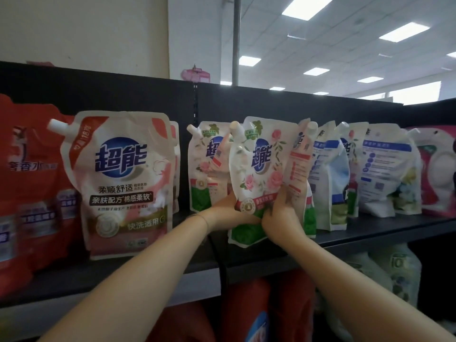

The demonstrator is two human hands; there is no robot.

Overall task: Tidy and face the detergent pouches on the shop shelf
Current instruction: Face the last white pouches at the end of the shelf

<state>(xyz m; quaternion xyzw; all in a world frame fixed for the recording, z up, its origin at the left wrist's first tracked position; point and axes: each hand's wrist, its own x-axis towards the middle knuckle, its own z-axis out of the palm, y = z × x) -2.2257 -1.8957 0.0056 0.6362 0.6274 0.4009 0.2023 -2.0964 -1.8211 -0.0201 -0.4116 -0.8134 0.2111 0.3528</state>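
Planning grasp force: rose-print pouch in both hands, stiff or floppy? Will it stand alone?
Probably floppy: the rose-print pouch creases where the left hand and right hand grip its lower half. Glossy film, likely slippery. May tip once released; neighbouring pouches lean.

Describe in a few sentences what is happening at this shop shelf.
A person holds a rose-print detergent pouch in both hands. The left hand grips its lower left and the right hand grips its lower right. The pouch faces forward, with its bottom at the front edge of the black shelf. To its right, a blue-labelled pouch shows its back, not yet faced.
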